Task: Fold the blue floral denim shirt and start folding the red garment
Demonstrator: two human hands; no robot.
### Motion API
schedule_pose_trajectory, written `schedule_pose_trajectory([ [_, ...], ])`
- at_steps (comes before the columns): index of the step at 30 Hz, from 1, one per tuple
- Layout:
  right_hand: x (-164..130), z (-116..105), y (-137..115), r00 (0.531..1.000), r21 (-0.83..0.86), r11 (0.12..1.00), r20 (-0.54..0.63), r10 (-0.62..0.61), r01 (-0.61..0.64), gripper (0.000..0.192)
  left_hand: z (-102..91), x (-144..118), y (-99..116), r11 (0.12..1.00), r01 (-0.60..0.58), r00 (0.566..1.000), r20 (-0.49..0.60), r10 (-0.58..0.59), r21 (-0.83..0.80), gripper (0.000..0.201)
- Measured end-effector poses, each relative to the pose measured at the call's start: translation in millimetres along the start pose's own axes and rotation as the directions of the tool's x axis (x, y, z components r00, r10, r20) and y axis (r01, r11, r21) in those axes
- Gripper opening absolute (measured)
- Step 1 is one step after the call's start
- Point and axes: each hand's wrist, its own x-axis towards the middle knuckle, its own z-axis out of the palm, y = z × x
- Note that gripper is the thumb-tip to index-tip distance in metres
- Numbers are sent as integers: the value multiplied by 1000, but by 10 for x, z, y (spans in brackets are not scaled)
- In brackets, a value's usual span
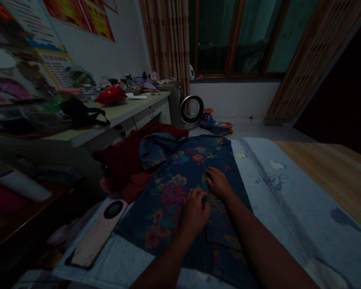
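left hand (196, 209), right hand (219, 183): fingers bent — whether pinching, I can't say | floral garment (171, 194): spread beneath both hands | red cloth (123, 158): leftward, beyond them | pink oblong object (92, 241): left of left hand

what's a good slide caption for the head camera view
Left hand and right hand on a dark blue floral garment, spread over a pale sheet.

The hands (195, 209) and forearms (260, 230) are bare to the view's lower edge.
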Motion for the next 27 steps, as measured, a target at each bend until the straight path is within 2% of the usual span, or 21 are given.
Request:
schedule_pose_trajectory([
  [3,3,-11,-3,1000,4,1000,2,-1,1,40,-300,220,-210,998,60,986,-159,-57,16,25],
  [5,5,-17,-10,1000,0,1000,8,4,-4,40,-535,382,-402,988,156,946,-290,-145,14,26],
  [8,14,-12,-13,1000,-13,1000,3,8,-8,40,-841,569,-678,948,317,823,-501,-268,13,38],
  [10,22,1,-5,1000,-21,1000,0,5,-5,40,-969,640,-809,924,382,749,-584,-312,-4,43],
  [11,25,9,0,1000,-23,1000,-1,4,-4,40,-1005,662,-855,915,403,726,-604,-330,-15,44],
  [15,28,22,11,1000,-16,1000,-10,1,-2,39,-1003,709,-951,904,426,709,-606,-360,-40,44],
  [20,21,-1,-4,1000,-20,1000,-16,-6,5,39,-841,706,-1058,926,377,683,-675,-280,-3,42],
  [23,24,-3,-7,1000,-21,1000,-16,-2,2,39,-762,682,-1132,945,327,686,-692,-224,19,42],
  [27,26,-4,-14,1000,-22,1000,-6,15,-15,40,-751,667,-1170,957,290,689,-692,-216,-10,42],
])
